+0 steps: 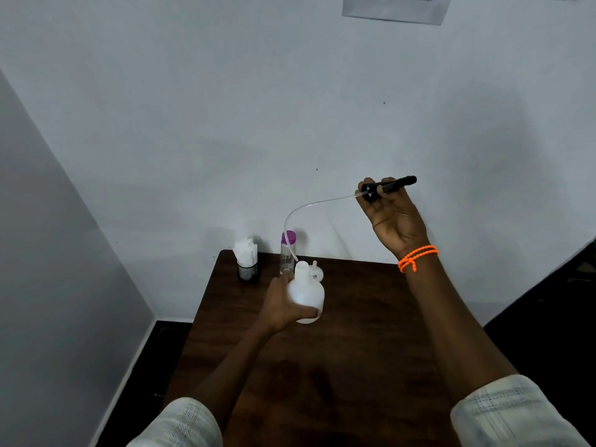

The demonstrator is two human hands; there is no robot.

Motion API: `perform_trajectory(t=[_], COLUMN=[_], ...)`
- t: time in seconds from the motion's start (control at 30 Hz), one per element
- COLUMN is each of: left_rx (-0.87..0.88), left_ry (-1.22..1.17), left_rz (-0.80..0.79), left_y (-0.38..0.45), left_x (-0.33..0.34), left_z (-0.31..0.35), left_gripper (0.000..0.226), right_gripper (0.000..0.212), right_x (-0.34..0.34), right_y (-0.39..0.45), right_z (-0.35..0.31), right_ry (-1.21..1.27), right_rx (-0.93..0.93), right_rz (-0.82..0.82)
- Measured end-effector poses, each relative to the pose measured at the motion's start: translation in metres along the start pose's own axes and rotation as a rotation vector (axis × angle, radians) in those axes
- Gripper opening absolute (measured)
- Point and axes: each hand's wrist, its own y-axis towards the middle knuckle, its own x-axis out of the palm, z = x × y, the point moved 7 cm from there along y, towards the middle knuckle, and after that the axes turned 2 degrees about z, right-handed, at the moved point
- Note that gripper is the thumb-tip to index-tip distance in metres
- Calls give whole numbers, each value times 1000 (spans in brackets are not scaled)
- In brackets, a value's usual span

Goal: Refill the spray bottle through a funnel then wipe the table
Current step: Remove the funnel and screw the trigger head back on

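The squat white translucent plastic spray bottle [305, 293] sat at the centre of the frame, its neck open, your left hand [283, 306] wrapped round its lower body with fingers curled under the base. It looked lifted a little or just resting on the dark brown wooden table [371, 317]; you could not tell which from this angle. I judged it light and probably near empty, with thin walls that would give if you squeezed, so the wide belly was the right place to hold, not the narrow neck.

Your right hand [392, 217], in the upper right of the middle, pinched the black spray head [388, 187] between thumb and fingers. Its thin clear dip tube [309, 208] arced down and left toward the bottle's neck, its tip near the mouth. That tube was springy and likely wet, apt to flick drops.

Just behind the bottle stood a small white plastic funnel [315, 271], and beside that a clear bottle with a purple cap [288, 251]. Further left, a dark holder of white tissues [247, 259] stood at the table's far corner, probably for the wiping.
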Motion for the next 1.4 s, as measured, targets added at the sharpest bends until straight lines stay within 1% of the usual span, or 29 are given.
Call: perform_trajectory(t=[0.13,0.27,0.37,0.57,0.63,0.7,0.8,0.87,0.97,1.03,1.2,1.27,1.33,1.4], left_rx=[5,12,4,8,6,22,37,43,45,64,91,87,83,72], left_ry=[-22,-62,-67,-66,-67,-62,-45,-14,66,95,84,78,74,61], left_rz=[-17,-37,-36,-28,-21,-19,-7,20,47,46,30,36,56,72], left_y=[-1,-3,-2,2,3,4,5,7,13,18,18,18,17,17], left_x=[0,-2,-5,-8,-12,-16,-19,-21,-19,-15,-11,-9,-8,-6], left_z=[2,6,6,3,4,8,11,11,7,7,19,21,22,22], left_gripper=[91,83,83,83,78,73,77,82,97,100,95,93,93,94], right_gripper=[19,19,20,29,30,28,23,26,34,35,36,36,35,33], right_x=[-5,-13,-19,-28,-29,-26,-16,-5,13,24,41,42,43,42], right_y=[0,-1,-2,-9,-11,-12,-14,-15,-17,-18,-22,-23,-26,-30], right_z=[2,1,1,0,-2,-4,-8,-10,-9,0,28,37,47,58], right_ry=[3,5,2,-73,-132,-201,-348,-486,-707,-841,-1168,-1273,-1363,-1401], right_rx=[9,13,18,40,53,60,43,18,-12,-19,-105,-151,-190,-209], right_rz=[3,8,18,37,48,53,30,-1,-29,-56,-139,-128,-130,-147])
